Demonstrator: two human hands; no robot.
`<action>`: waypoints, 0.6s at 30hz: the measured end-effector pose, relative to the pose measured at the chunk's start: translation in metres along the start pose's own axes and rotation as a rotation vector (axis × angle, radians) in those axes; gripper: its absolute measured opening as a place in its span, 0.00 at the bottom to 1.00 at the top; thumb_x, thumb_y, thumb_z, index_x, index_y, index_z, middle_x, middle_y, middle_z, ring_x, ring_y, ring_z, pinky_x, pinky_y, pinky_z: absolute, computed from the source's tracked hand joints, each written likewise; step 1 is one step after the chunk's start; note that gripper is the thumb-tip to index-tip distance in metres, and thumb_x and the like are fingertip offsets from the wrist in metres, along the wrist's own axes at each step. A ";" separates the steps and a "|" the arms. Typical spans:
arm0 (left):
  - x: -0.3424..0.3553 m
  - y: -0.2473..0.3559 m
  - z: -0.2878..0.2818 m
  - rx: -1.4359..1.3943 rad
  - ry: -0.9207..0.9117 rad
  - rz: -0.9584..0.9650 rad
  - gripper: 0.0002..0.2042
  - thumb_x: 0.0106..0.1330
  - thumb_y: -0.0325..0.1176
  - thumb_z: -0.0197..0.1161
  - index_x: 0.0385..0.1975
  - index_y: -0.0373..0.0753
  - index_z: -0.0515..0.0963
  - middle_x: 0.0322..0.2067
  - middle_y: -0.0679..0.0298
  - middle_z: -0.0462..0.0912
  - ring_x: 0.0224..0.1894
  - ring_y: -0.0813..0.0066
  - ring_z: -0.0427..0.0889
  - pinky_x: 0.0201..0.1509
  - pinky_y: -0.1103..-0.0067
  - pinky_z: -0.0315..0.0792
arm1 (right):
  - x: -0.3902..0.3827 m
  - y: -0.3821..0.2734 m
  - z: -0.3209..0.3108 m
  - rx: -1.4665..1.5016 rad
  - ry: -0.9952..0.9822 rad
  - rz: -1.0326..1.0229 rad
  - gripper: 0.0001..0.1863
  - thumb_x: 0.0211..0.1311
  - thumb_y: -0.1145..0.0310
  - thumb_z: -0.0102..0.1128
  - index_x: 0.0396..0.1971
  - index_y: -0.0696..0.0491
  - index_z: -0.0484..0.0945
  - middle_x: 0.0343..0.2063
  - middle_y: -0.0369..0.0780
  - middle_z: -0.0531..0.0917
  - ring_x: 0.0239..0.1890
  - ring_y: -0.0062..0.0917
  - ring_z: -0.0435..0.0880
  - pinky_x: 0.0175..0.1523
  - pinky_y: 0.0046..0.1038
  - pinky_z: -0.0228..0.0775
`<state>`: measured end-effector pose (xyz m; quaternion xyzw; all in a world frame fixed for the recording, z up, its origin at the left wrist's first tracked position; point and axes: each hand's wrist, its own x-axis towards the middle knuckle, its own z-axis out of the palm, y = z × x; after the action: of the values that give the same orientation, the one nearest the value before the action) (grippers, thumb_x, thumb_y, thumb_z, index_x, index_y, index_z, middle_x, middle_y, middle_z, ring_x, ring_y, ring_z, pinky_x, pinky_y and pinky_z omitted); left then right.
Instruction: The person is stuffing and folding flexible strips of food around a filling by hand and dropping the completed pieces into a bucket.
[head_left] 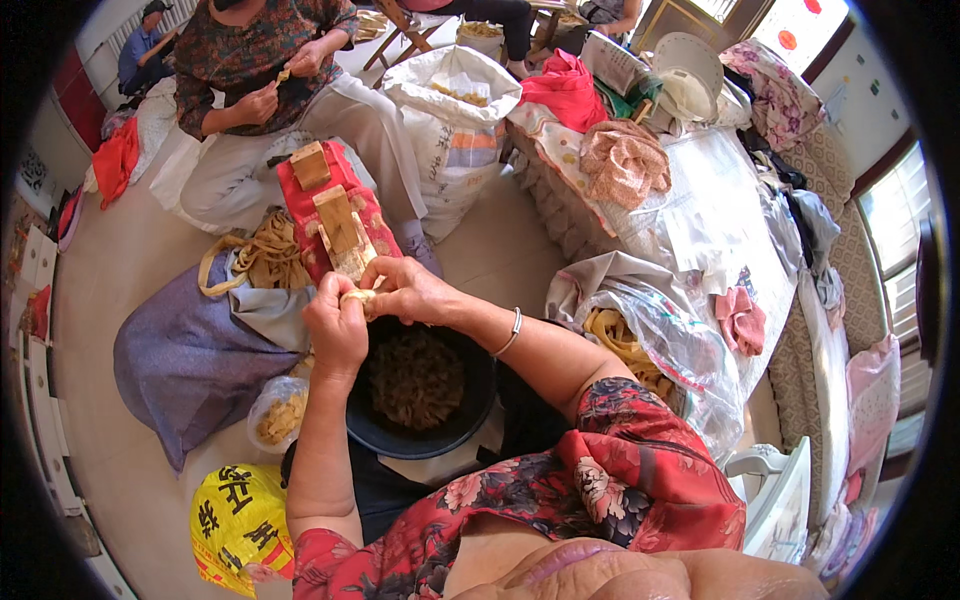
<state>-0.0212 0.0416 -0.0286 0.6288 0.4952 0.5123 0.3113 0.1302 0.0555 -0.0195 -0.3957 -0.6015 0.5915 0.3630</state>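
Observation:
My left hand (338,322) and my right hand (408,290) meet at the centre, fingers pinched together on a small pale-yellow strip (358,297). It looks folded or knotted, and the fingers hide most of it. Below them is a black bowl (420,447) holding many small brownish pieces (415,380). Just beyond my fingers a red patterned cloth (300,212) lies under a wooden block (340,220) and a smaller wooden block (310,165). A silver bangle (510,332) circles my right wrist.
Long yellowish strips (270,250) lie at the left above a blue-grey cloth (190,350). More strips (615,335) sit in clear plastic at the right. A small bag of pieces (282,415) and a yellow bag (235,520) stand left. Opposite, another person (270,60) handles a small piece near a white sack (450,150).

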 end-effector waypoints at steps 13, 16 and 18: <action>0.004 0.004 -0.021 0.193 -0.068 0.092 0.03 0.47 0.24 0.58 0.21 0.34 0.73 0.15 0.55 0.76 0.19 0.61 0.77 0.24 0.74 0.70 | 0.000 0.016 -0.003 0.834 -0.296 0.140 0.06 0.60 0.70 0.54 0.34 0.57 0.76 0.14 0.26 0.62 0.13 0.09 0.54 0.18 0.13 0.47; 0.003 0.003 -0.026 0.208 -0.195 0.208 0.06 0.50 0.27 0.62 0.23 0.33 0.73 0.15 0.58 0.73 0.18 0.74 0.74 0.23 0.78 0.68 | 0.001 0.014 0.002 0.624 -0.129 0.108 0.08 0.63 0.67 0.52 0.31 0.55 0.75 0.13 0.26 0.62 0.14 0.09 0.54 0.18 0.13 0.48; 0.003 0.012 -0.029 0.202 -0.278 0.246 0.08 0.54 0.30 0.62 0.24 0.31 0.74 0.12 0.62 0.72 0.17 0.82 0.72 0.21 0.80 0.66 | 0.000 0.010 0.002 0.396 -0.089 0.110 0.08 0.63 0.65 0.53 0.30 0.55 0.75 0.13 0.26 0.61 0.13 0.10 0.54 0.17 0.14 0.48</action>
<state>-0.0457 0.0375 -0.0088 0.7772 0.4159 0.4023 0.2473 0.1285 0.0549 -0.0295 -0.3223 -0.4666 0.7339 0.3738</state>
